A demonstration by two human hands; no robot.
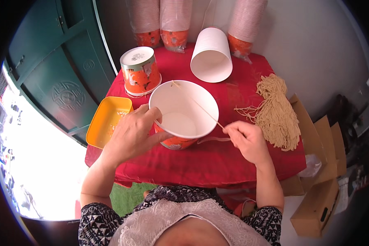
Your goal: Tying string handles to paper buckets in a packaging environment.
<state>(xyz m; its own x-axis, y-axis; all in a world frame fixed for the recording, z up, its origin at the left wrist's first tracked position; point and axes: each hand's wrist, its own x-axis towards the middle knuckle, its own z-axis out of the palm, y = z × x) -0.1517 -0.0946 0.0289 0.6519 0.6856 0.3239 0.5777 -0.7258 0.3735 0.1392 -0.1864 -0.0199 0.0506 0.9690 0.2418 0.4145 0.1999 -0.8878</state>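
A paper bucket (184,119), white inside and orange printed outside, stands tilted toward me on the red cloth. My left hand (133,132) grips its left rim, with the fingertips over the edge and the thumb against the outer wall. My right hand (247,140) is closed in a pinch on a thin tan cord (208,113) that stretches over the bucket's mouth. A short bit of cord also shows at the far rim; whether both are one piece I cannot tell. Right of my right hand lies a bundle of tan cords (279,119).
An upturned orange bucket (141,76) and a yellow tray (95,123) with small white bits stand at left. A white bucket stack (212,49) lies farther back. Wrapped bucket stacks (175,20) line the wall. Cardboard boxes (315,209) sit beside the table's right edge.
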